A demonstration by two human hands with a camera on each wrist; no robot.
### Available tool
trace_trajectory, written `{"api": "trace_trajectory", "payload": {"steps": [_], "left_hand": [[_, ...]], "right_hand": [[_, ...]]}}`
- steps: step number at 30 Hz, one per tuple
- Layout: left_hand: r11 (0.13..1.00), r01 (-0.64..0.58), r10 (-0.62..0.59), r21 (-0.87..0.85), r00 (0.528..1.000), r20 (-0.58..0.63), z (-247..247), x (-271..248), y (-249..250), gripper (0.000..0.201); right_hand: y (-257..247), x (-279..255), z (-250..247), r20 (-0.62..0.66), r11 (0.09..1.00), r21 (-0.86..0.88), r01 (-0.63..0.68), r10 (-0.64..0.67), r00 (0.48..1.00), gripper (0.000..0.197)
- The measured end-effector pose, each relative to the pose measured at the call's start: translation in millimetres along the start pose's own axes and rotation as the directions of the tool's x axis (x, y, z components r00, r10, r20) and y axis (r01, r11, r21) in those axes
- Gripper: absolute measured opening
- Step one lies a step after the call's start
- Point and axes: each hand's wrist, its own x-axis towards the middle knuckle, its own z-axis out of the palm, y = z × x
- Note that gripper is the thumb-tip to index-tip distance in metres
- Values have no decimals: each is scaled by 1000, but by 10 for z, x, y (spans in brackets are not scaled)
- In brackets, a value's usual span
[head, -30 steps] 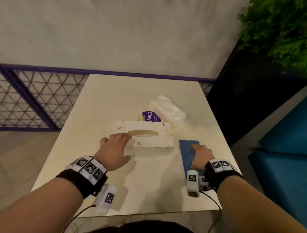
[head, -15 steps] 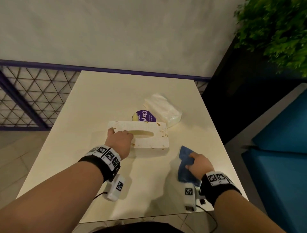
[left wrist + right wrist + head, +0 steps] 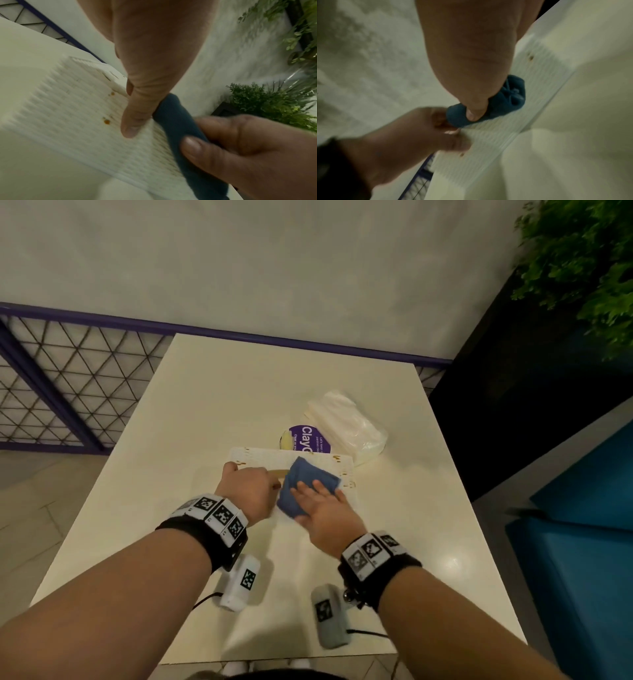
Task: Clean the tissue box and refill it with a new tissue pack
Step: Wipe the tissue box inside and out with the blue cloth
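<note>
A white ribbed tissue box (image 3: pixel 260 456) with small brown stains (image 3: pixel 107 121) lies mid-table, slot side up. My left hand (image 3: pixel 251 491) grips its left end, the thumb (image 3: pixel 133 121) flat on the ribbed near face. Over the middle of the box top, my right hand (image 3: pixel 320 496) holds a bunched blue cloth (image 3: pixel 308 477) and presses it down, hiding the slot. In the right wrist view the thumb (image 3: pixel 476 108) digs into the cloth (image 3: pixel 511 94). The new tissue pack (image 3: pixel 346 429), in clear wrap, lies just behind the box to the right.
A round purple-labelled disc (image 3: pixel 308 438) sits between box and pack. The cream table (image 3: pixel 239 392) ends at a purple mesh railing (image 3: pixel 68 392) on the left and back. A dark partition (image 3: pixel 496 405) with plants (image 3: pixel 582 261) and a blue seat (image 3: pixel 582 559) flank the right.
My right hand lifted the blue cloth off the table at the right and carried it left onto the box top. The left hand stayed on the box's left end.
</note>
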Motion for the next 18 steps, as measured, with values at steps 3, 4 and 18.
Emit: {"api": "trace_trajectory", "payload": {"steps": [3,4,18], "left_hand": [[999,9,-7,-49,999,45,0,30,-42,48],[998,8,-6,-60,999,40,1,39,-51,51],[999,20,-18,-45,999,49,-8,98,-91,52]], "right_hand": [[453,-167,-132,62,993,-62,-99,103,993,58],[510,-212,-161,58,987,-83,-135,140,988,58],[451,-171,-210,74,988,-118,-95,104,992,57]]}}
